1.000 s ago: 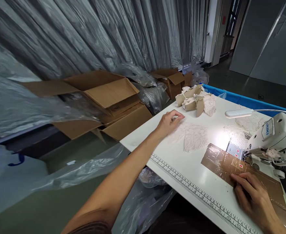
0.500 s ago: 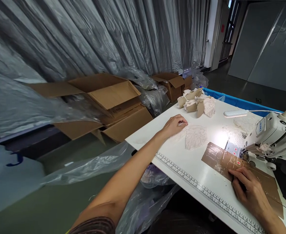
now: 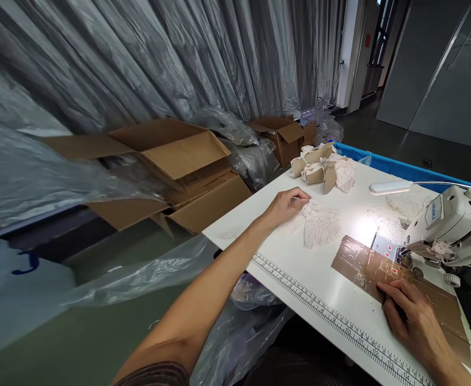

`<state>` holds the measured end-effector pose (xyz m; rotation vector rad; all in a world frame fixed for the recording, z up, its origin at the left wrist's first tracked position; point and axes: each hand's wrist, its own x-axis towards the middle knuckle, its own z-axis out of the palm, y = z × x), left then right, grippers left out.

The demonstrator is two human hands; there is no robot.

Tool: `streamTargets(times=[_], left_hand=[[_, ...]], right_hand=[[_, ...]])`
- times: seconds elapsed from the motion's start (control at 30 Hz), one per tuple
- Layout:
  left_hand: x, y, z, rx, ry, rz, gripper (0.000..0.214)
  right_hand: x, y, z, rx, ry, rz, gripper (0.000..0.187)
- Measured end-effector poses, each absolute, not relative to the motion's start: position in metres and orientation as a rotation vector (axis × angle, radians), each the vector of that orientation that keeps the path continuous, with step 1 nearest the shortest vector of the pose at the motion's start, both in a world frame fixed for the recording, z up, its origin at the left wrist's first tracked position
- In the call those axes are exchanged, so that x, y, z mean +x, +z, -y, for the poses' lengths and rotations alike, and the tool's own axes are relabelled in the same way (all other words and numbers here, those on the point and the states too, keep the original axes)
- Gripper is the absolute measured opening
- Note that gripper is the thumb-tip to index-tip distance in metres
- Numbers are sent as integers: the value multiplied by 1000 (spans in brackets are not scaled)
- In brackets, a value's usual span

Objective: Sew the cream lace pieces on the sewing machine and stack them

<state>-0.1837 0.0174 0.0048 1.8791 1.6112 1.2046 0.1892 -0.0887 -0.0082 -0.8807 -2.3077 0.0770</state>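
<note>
My left hand (image 3: 287, 205) reaches across the white table (image 3: 299, 268) and pinches the near edge of a white lace piece (image 3: 319, 228) lying flat there. My right hand (image 3: 414, 319) rests palm down, fingers curled, on a brown taped cardboard strip (image 3: 364, 265) that runs toward the needle of a white sewing machine (image 3: 452, 225). Nothing shows inside the right hand's fingers. More lace (image 3: 383, 220) lies under the lamp light by the machine.
A heap of beige and lace pieces (image 3: 323, 166) sits at the table's far edge. A ruler scale (image 3: 339, 324) is printed along the near edge. Open cardboard boxes (image 3: 179, 161) and plastic sheeting (image 3: 139, 279) fill the floor to the left. A blue bin rim (image 3: 400, 163) lies behind.
My left hand has slid slightly right onto the lace edge and closed its fingers on it. The right hand has stayed on the cardboard strip.
</note>
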Motion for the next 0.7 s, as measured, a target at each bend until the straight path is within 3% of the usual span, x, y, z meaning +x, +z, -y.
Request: streamTargets(times=[0.27,0.7], left_hand=[[-188,8,-15,1953,1120,-1666,33],[-194,1,-20,2309,992,-1699,13]], right_hand=[[189,-9,89,-912,78,2322,26],[187,-7,88,-901,-2,2339,25]])
